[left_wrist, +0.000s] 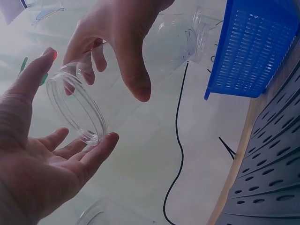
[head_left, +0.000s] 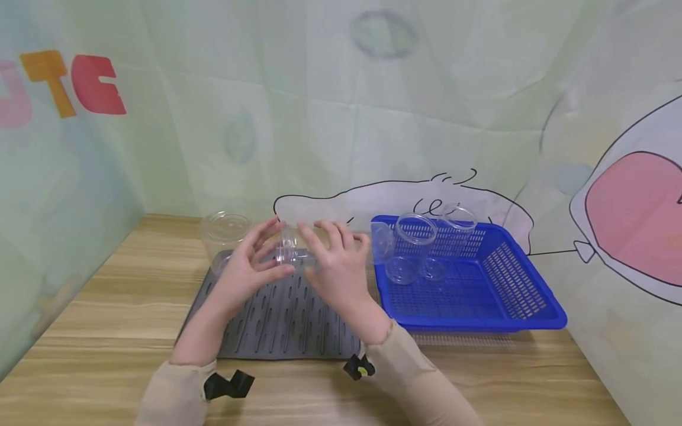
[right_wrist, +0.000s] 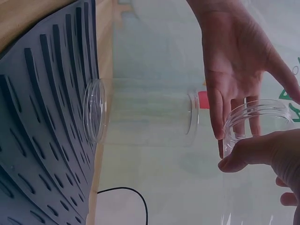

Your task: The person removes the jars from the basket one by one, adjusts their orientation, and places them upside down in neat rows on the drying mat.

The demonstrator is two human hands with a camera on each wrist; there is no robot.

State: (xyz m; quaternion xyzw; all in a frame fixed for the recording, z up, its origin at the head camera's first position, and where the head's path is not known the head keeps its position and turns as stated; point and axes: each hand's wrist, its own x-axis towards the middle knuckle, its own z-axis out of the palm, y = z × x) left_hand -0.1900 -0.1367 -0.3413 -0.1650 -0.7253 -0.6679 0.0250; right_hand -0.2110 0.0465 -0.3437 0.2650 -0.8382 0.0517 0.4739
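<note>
A clear plastic jar [head_left: 286, 251] lies sideways in the air above the grey ridged mat [head_left: 290, 331]. My right hand [head_left: 338, 269] grips its body from above, thumb on the near side. The threaded open mouth [left_wrist: 77, 110] faces my left hand [head_left: 246, 272]. Around that mouth the left fingers are spread, fingertips right at the rim and palm toward it. The jar's bottom end [head_left: 382, 242] overlaps the left rim of the blue basket [head_left: 474, 324] in the head view. Another clear jar [right_wrist: 145, 112] stands on the mat at the back left, partly behind the left hand.
Two clear jars, a nearer one [head_left: 415, 242] and a farther one [head_left: 457, 228], stand mouth up in the basket's left part. A wooden table [head_left: 96, 331] carries the mat and basket. Printed curtains [head_left: 298, 118] close off the back and sides.
</note>
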